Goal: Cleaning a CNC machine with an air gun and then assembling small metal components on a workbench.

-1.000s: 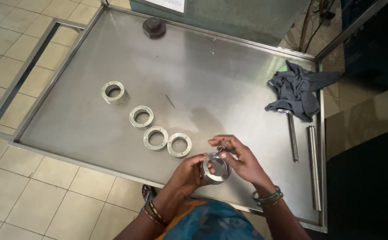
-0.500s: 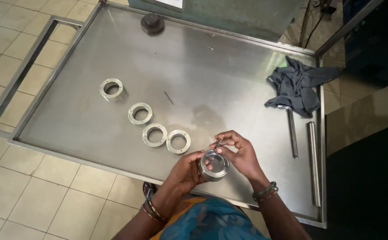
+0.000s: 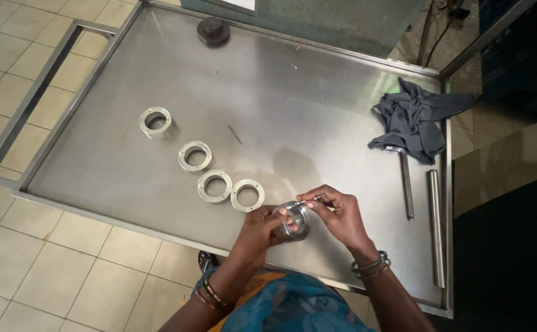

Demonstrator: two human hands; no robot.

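view: one head camera, above the desk's point(image 3: 342, 110) near edge
facing: steeply down and forward, toward the far edge
distance: close over the hands, far corners farther off
coverage: nearly the whole desk, floor point(image 3: 29, 270) at left

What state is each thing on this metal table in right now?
Held ring: gripped in left hand, lifted off the table.
Thin tool: pinched in right hand, tip at the ring.
Four rings: lying flat in a row, untouched.
Cloth: crumpled.
Two rods: lying flat.
Dark cap: resting at far edge.
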